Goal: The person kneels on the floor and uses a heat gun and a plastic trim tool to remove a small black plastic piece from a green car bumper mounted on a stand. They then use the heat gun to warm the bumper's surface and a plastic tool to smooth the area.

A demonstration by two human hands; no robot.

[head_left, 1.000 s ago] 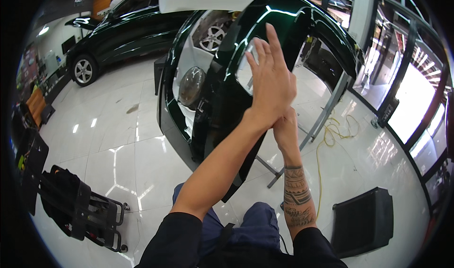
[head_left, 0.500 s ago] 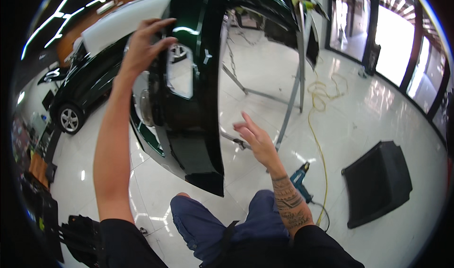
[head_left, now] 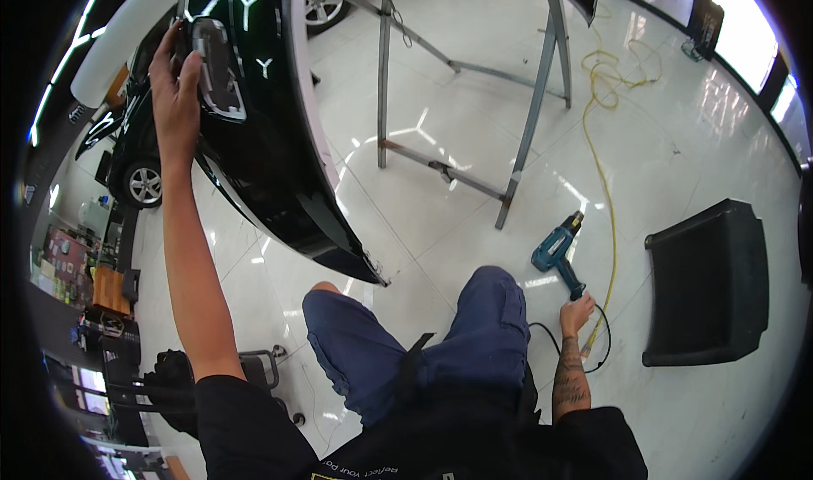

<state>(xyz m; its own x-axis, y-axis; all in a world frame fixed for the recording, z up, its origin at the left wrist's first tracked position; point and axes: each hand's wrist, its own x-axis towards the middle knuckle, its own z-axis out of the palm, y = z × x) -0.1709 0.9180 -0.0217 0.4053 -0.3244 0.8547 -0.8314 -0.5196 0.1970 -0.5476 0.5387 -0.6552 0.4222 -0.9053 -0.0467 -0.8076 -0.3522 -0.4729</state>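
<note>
A glossy black car bumper [head_left: 271, 141] hangs at an angle at upper left, its pointed lower end above the floor in front of my knees. My left hand [head_left: 176, 94] grips its left edge beside an oblong recess [head_left: 218, 72], the thumb along the near side and the fingers partly hidden by the edge. Down on the right, a teal and black heat gun [head_left: 555, 249] has its nozzle pointing away from me. My right hand [head_left: 577, 313] is closed at the bottom of its handle, where the black cord comes out.
A grey metal stand [head_left: 474, 179] rises beyond the bumper. On the right lie a black panel [head_left: 710, 285] and a yellow cable [head_left: 603, 188], partly coiled. A dark car [head_left: 140, 171] and a wheeled stool [head_left: 258, 368] are at left.
My right hand has gone from beside the bumper down to the heat gun's handle and closed there. My left hand stays on the bumper's edge. The view has tipped downward.
</note>
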